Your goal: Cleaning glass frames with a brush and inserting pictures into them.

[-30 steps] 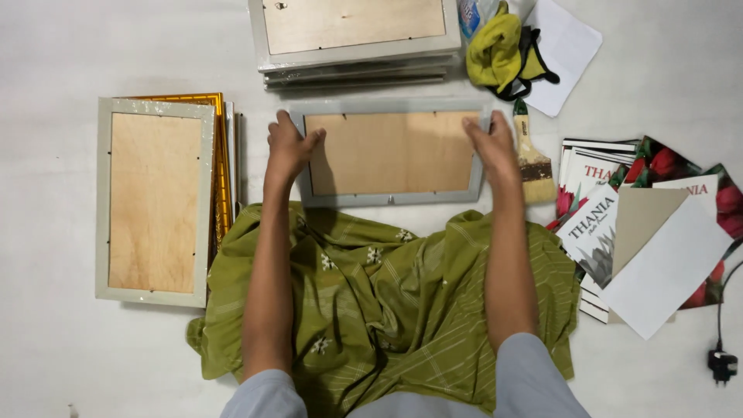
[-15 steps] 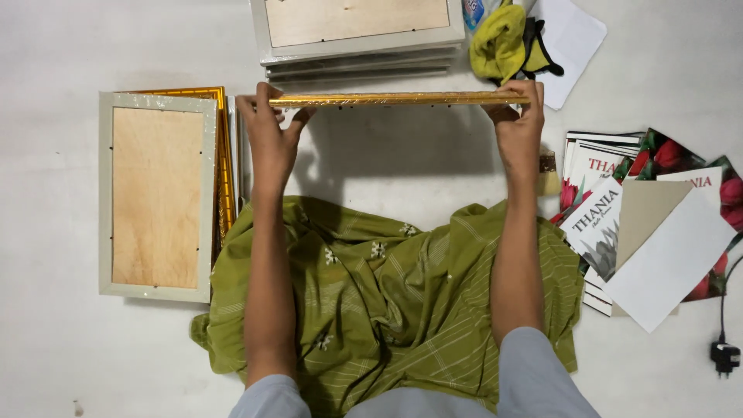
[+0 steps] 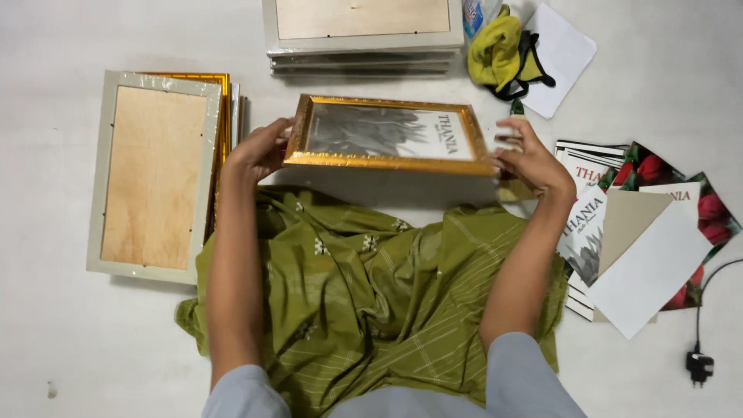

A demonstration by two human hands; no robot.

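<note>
While the gold picture frame (image 3: 387,135) is held face up between them, its left end is gripped by the left hand (image 3: 259,149) and its right end by the right hand (image 3: 530,159), above green cloth (image 3: 371,286).

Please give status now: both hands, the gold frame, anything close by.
Left hand and right hand grip the ends of the gold picture frame, glass side up. Frame raised above green cloth. Stacked frames left, prints right.
</note>
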